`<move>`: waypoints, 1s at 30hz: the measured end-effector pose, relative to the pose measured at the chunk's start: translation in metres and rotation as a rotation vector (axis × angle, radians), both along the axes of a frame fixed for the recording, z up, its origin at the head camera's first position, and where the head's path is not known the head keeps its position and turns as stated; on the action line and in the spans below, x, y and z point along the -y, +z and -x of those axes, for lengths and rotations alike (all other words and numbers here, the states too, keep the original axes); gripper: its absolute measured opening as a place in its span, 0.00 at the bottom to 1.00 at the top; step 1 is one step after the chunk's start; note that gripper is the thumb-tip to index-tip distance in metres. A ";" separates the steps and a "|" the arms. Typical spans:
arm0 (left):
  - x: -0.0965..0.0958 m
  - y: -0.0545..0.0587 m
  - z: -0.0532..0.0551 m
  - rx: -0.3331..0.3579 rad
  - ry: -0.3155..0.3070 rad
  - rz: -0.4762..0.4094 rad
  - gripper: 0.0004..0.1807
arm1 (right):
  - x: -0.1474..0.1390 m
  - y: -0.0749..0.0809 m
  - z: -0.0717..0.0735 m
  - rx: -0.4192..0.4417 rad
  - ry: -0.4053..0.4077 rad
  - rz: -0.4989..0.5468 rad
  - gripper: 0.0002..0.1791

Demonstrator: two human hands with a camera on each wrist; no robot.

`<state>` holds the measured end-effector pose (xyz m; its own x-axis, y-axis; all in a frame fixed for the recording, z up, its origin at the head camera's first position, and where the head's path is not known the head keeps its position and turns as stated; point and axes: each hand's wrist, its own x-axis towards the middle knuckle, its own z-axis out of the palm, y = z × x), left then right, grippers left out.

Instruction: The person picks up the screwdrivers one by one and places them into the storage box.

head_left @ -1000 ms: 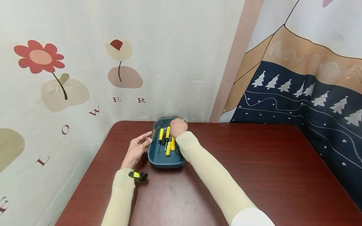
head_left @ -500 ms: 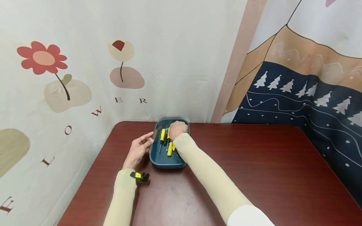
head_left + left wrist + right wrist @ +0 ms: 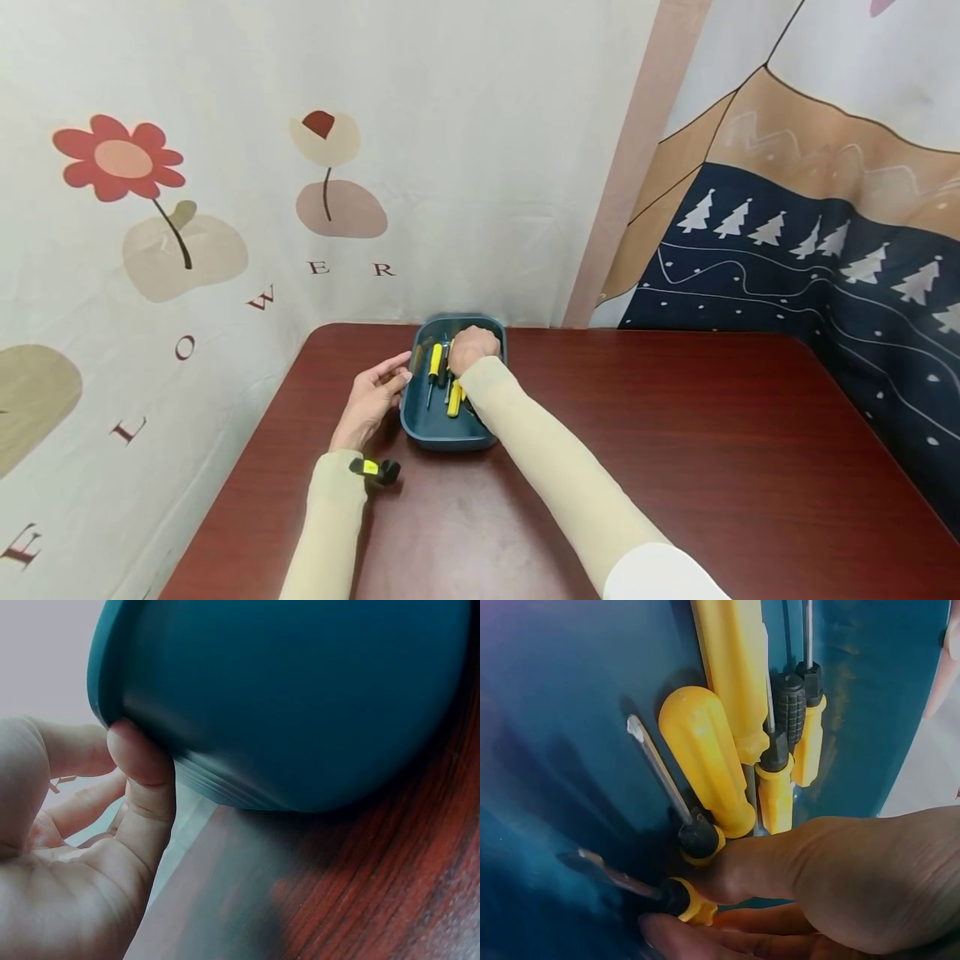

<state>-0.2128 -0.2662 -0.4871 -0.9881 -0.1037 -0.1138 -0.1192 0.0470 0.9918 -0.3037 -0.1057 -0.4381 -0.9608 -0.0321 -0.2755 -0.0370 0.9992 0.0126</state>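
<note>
A blue tray (image 3: 448, 441) stands on the table and holds several yellow-and-black screwdrivers (image 3: 435, 360). Deep inside it, my right hand (image 3: 472, 347) pinches a short screwdriver (image 3: 676, 897) between thumb and fingers, which hide part of its handle. Another screwdriver (image 3: 697, 838) lies close against the thumb, next to a thick yellow handle (image 3: 705, 761). A black ribbed handle (image 3: 789, 709) lies among the others. My left hand (image 3: 367, 400) is outside the tray on its left, with thumb and forefinger touching the outer wall near the rim.
The reddish-brown table (image 3: 645, 433) extends widely to the right of the tray. Directly behind the tray hangs a pale printed curtain (image 3: 465, 208), close to the table's far edge. My left wrist wears a black-and-yellow band (image 3: 369, 468).
My right hand has shifted slightly left and nearer within the tray, covering more of the yellow handles. My left hand stays at the tray's side. The head view has shifted a little.
</note>
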 end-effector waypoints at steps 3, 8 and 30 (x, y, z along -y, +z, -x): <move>-0.001 0.000 0.000 0.000 0.001 -0.009 0.24 | -0.001 -0.001 0.000 0.005 -0.006 0.010 0.18; -0.002 0.000 0.001 -0.017 -0.004 -0.004 0.24 | -0.001 0.000 -0.001 -0.010 -0.011 0.004 0.17; 0.000 -0.001 0.001 0.000 -0.016 0.031 0.23 | -0.007 0.018 -0.006 0.013 0.050 0.033 0.12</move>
